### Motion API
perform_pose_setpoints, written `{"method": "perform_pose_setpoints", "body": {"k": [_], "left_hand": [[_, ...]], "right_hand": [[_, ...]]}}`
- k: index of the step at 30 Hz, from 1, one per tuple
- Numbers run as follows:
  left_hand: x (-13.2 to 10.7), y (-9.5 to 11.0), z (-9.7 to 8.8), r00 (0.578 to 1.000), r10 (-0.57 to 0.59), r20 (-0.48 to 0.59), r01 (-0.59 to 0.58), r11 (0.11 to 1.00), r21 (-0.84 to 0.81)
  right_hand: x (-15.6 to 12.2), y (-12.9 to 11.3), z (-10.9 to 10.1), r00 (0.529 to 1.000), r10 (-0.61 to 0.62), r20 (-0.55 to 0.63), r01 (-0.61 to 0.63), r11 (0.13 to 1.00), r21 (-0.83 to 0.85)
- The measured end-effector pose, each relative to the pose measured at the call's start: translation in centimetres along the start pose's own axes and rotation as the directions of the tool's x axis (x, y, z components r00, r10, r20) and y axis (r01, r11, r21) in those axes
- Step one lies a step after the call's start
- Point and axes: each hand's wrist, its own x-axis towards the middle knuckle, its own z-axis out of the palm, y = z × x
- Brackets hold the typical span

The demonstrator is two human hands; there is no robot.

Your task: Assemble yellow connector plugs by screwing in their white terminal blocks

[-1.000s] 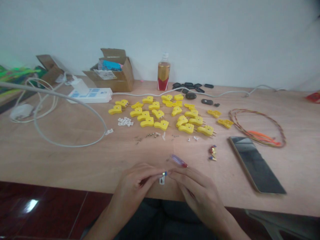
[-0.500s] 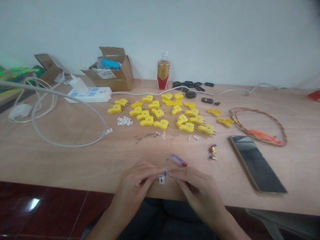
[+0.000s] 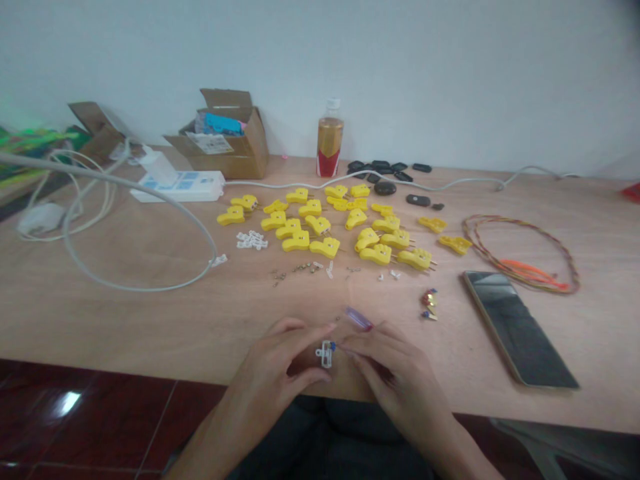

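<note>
A small white plastic frame (image 3: 326,355) is at the table's front edge, between my two hands, with a small blue-ended piece (image 3: 333,346) at its upper right corner. My left hand (image 3: 281,360) has its thumb and forefinger spread apart on the left side of the frame, with nothing between them. Thumb and fingers of my right hand (image 3: 395,367) come together at the blue end; what exactly they pinch is too small to make out. Just beyond the right fingers lies a screwdriver with a clear purple handle (image 3: 359,318).
Several yellow plugs (image 3: 325,248) cover the middle of the table. White plastic parts (image 3: 251,240), tiny screws (image 3: 305,268) and brass pieces with red and blue (image 3: 429,303) lie nearer. A phone (image 3: 517,330) is at right, a bottle (image 3: 329,140) and cardboard box (image 3: 240,153) behind.
My left thumb and forefinger have parted and drawn back from the blue-ended piece. The white frame has turned, showing more of its outline. My right hand stays close to the blue end.
</note>
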Motion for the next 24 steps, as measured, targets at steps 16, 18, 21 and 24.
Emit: {"method": "perform_pose_setpoints", "body": {"k": [16,18,21,24], "left_hand": [[-0.1,-0.1,0.2,0.998,0.047,-0.03,-0.046,0.999,0.014],[0.0,0.1,0.1,0.998,0.06,-0.025,-0.059,0.998,0.019],[0.1,0.2,0.1,0.991,0.134,0.01,-0.134,0.991,0.027],[0.1,0.1,0.2,0.977,0.214,0.001,-0.214,0.976,0.033]], "right_hand": [[-0.1,-0.1,0.9,0.988,-0.148,0.039,0.152,0.977,-0.147],[-0.1,0.0,0.9,0.989,-0.146,0.037,0.15,0.979,-0.138],[-0.2,0.2,1.1,0.989,-0.142,0.039,0.146,0.978,-0.146],[-0.3,0.3,1.2,0.989,-0.141,0.037,0.145,0.977,-0.159]]}}
